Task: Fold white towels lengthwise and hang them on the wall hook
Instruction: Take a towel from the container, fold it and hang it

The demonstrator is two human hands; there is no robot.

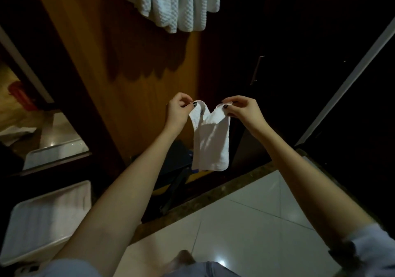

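So, a small white towel point(211, 140) is being held up in mid-air, out in front of the body, by both hands. Its top left corner is pinched between the thumb and curled fingers of the left hand point(178, 108), and its top right corner is pinched the same way by the right hand point(241, 109). Both hands are closed on the cloth, with dark nail polish visible on the thumbs.

The two hands are kept near each other at about the same height, so the top edge sags into a V between them. The rest of the towel hangs straight down below the hands and between the two forearms. It looks doubled over, though how many layers there are can't be made out.

Higher up, well apart from the hands, more white towels point(177, 1) are seen hanging against a wooden wall panel point(128, 63), and their shadow is thrown on the wood just below them. What they hang from is cut off by the top edge.

Down at lower left a white tray point(42, 219) is seen, and pale floor tiles point(256, 212) are spread out below the arms.
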